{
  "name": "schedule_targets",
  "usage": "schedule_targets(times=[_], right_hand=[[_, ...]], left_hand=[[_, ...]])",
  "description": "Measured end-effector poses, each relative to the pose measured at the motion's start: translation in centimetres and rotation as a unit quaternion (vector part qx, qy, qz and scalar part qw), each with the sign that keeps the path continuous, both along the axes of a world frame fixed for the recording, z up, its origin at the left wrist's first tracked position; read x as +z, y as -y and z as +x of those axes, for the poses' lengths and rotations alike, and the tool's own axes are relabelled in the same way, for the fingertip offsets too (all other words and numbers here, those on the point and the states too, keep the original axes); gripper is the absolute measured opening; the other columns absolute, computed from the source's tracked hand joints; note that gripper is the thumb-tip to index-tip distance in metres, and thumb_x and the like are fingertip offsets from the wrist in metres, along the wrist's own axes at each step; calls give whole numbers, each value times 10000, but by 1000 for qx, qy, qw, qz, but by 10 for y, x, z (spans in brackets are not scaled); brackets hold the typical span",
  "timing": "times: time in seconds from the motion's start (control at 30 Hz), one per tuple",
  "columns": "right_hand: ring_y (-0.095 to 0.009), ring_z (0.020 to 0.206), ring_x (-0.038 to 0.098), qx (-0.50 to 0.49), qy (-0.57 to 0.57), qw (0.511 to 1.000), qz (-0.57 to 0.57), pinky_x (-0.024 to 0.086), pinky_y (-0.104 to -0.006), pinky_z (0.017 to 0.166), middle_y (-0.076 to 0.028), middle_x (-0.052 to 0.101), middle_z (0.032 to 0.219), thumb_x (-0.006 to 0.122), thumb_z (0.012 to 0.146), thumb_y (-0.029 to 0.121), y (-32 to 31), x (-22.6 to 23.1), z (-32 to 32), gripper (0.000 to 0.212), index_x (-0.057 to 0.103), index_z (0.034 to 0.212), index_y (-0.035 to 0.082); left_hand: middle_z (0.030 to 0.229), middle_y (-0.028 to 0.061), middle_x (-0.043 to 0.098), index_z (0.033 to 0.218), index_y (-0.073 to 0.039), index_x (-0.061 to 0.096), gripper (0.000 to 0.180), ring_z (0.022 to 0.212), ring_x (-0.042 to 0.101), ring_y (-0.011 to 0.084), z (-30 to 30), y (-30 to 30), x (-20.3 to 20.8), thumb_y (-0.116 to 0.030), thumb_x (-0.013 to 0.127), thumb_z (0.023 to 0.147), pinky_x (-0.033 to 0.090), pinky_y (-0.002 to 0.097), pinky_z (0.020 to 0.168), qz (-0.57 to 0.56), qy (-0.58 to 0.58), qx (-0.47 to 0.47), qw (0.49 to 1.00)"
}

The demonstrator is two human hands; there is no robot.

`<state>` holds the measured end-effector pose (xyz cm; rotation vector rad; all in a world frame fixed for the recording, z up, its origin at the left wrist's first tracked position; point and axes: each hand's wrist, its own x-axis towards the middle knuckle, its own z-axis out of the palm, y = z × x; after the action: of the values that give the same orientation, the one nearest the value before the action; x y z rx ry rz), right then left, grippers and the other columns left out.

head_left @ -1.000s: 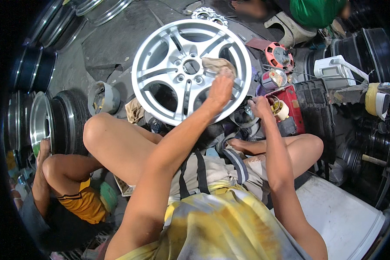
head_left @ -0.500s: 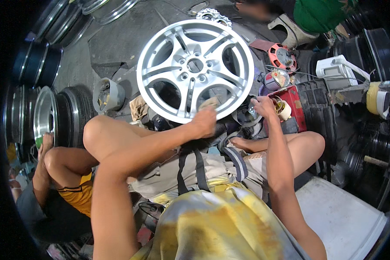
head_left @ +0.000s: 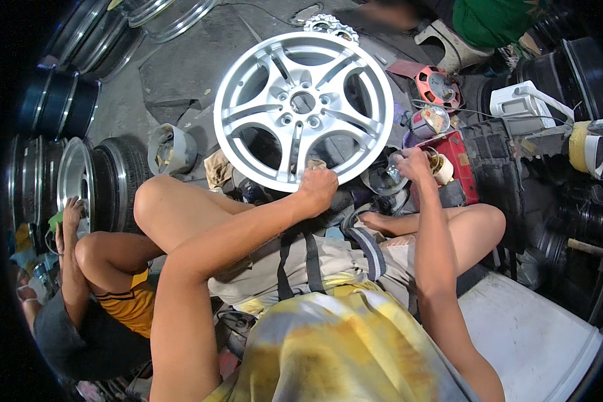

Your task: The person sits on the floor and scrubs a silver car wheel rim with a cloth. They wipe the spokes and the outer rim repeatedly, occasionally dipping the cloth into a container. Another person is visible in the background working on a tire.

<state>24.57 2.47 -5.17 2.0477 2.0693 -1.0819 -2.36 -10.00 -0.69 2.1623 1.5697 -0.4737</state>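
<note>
A silver alloy wheel rim (head_left: 295, 144) with split spokes lies face up in front of me. My left hand (head_left: 319, 187) is closed at its near edge, pressing a small tan pad (head_left: 315, 163), perhaps sandpaper or cloth, against a lower spoke; the fingers hide most of it. Just right of the rim, my right hand (head_left: 415, 165) is closed, with its fingertips on a shiny, clear crumpled piece (head_left: 394, 173) whose kind I cannot make out. Below that piece is a round grey container (head_left: 382, 187).
A red crate (head_left: 463, 174) with cans stands at right, near a red reel-like object (head_left: 438, 88). A grey bucket (head_left: 172, 150) is left of the rim. Wheels (head_left: 74, 171) line the left side, where another person's hand (head_left: 73, 209) works. A white board (head_left: 526, 328) lies at lower right.
My left hand has shifted slightly right and rolled over the tan pad, which now shows less. My right hand has barely moved. The other person's hand at left has risen along a wheel.
</note>
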Motion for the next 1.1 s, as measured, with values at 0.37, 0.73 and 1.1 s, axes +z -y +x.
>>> schedule_targets(times=[0.37, 0.73, 1.1], right_hand=[[-446, 1003, 653, 61, 10, 988, 139, 501, -510, 899, -288, 687, 1007, 675, 926, 315, 28, 60, 12, 336, 748, 993, -7], [-465, 932, 678, 44, -4, 996, 81, 525, -508, 872, -282, 703, 894, 690, 909, 287, 34, 54, 3, 290, 747, 878, 5], [-448, 985, 684, 47, 7, 995, 92, 525, -500, 897, -279, 704, 957, 715, 883, 242, 36, 51, 8, 243, 757, 922, 6]], left_hand=[[994, 107, 732, 900, -77, 757, 99, 1056, 671, 272, -74, -20, 2, -106, 672, 859, 562, 402, 859, 88, 80, -238, 964], [1271, -62, 671, 858, -211, 816, 213, 1299, 452, 192, -75, -109, -4, -243, 611, 905, 403, 369, 1029, 323, -16, -447, 834], [915, 149, 751, 986, -53, 782, 263, 881, 716, 351, -61, -32, 18, -175, 573, 885, 573, 461, 832, -52, 120, -147, 981]])
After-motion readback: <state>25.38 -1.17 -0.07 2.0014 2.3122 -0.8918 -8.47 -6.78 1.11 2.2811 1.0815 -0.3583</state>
